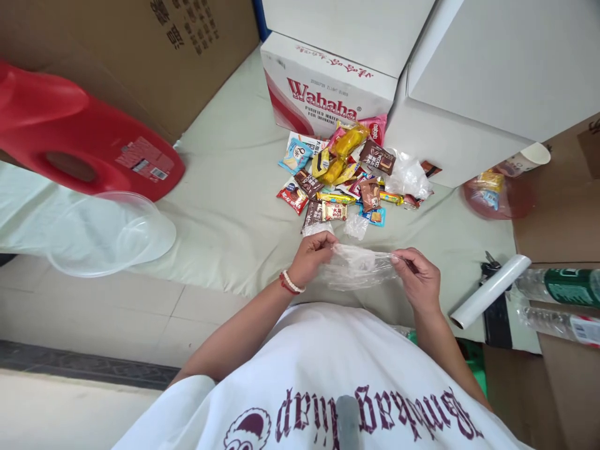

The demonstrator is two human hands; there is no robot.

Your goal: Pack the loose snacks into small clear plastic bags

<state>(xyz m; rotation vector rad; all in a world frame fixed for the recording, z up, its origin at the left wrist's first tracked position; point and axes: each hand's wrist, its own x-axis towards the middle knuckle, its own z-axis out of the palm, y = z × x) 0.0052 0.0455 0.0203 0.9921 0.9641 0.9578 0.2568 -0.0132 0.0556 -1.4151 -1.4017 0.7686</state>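
Nearest, on the near side of the snack pile, crumpled clear plastic spans the gap between the left hand and the right hand. Grip: each hand has thumb and fingers pinched on its end of the plastic. Bag or loose sheet: cannot be told. In this inspector's judgement, hold both pinches light and level, and ease creases out sideways without tearing. Farther off, a white roll lies right of the snack pile; the Wahaha carton stands behind that pile
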